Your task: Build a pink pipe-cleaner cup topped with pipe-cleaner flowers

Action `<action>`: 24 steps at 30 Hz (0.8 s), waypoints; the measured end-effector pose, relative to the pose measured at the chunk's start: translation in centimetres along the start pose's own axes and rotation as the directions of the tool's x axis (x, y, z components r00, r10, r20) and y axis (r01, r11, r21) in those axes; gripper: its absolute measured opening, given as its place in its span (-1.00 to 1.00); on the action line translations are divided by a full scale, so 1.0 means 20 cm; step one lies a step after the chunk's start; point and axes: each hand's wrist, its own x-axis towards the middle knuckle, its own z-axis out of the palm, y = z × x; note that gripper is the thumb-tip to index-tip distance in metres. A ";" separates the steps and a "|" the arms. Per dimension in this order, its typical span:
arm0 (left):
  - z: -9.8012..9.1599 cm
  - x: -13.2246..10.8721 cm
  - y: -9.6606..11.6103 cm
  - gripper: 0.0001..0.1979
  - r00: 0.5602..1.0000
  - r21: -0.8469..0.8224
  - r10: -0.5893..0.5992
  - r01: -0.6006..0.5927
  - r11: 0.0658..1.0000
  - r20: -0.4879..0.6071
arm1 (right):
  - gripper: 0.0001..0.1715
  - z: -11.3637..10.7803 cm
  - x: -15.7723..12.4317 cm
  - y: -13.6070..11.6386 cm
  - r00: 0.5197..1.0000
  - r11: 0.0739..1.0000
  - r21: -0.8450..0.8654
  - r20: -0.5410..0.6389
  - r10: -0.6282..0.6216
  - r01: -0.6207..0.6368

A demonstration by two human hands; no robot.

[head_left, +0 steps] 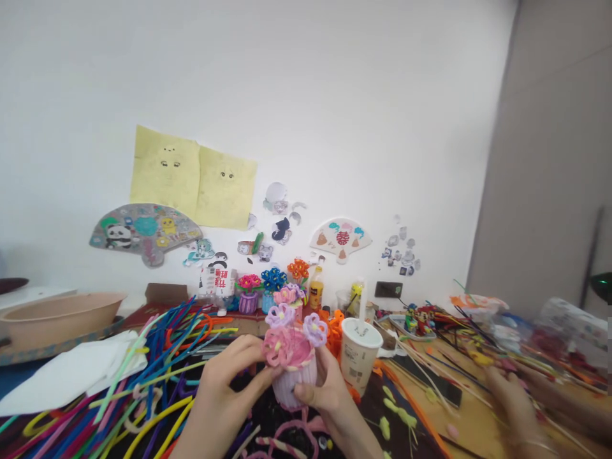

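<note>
A small lilac flowerpot (295, 387) made of pipe cleaners is held upright in front of me. Out of its pink top rise a pink flower (276, 345) and lilac flowers (315, 329) of the same fuzzy stems. My left hand (234, 386) is closed, its fingers pinching the pink flower at the pot's left rim. Wrapped around the pot's right side is my right hand (327, 389), thumb pressed on the front. Pink and striped pipe cleaners (291, 437) lie below the pot.
Loose coloured pipe cleaners (157, 376) pile up at the left. A paper cup (362, 357) with a straw stands close to my right hand. Finished flowerpots (248, 301) line the back near the wall. Another person's blurred hands (519, 401) are at the right.
</note>
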 end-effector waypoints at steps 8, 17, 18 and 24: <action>0.03 0.00 0.05 -0.85 0.987 0.227 0.067 -0.033 0.973 -0.143 | -0.03 -0.01 0.00 0.03 1.000 1.000 -0.006 0.014 -0.015 0.015; 0.01 -0.02 0.01 -0.87 0.998 0.120 -0.058 0.060 0.991 -0.024 | 0.07 -0.04 -0.01 0.05 0.998 0.998 -0.057 -0.048 -0.038 0.035; -0.01 -0.02 0.00 -0.87 0.994 0.107 -0.102 0.106 0.989 -0.046 | 0.06 -0.05 -0.02 0.05 0.999 0.999 -0.045 -0.046 -0.029 0.027; -0.08 0.01 -0.05 -0.80 0.924 -0.090 -0.382 0.377 0.922 -0.034 | 0.13 -0.06 -0.06 0.01 0.990 0.992 0.020 0.079 0.119 -0.121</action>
